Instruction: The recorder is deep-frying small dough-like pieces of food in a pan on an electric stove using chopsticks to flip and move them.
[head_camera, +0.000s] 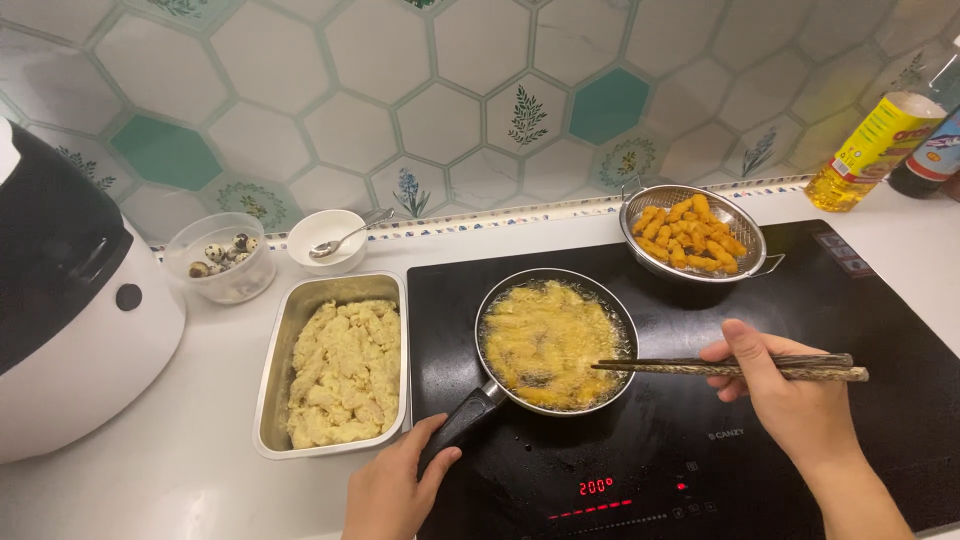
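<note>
Right hand (790, 400) around chopsticks (730, 368)

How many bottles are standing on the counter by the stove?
2, both at the far right corner of the white counter: a clear plastic bottle of yellow oil, and a dark bottle right beside it, partly cut off by the frame edge. Others may stand out of view.

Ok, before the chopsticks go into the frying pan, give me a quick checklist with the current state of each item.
1. Left hand steadies the pan handle: ok, fingers wrapped round it.
2. Right hand has its grip on the chopsticks: ok, tips over the frying pan rim.
3. Oil active: ok, bubbling round the pieces.
4. Strainer within reach: ok, on the cooktop behind the pan, holding fried golden pieces.
5. Pieces in the pan cooked through: cannot tell.
6. Tray of battered pieces nearby: ok, left of the pan.
</note>
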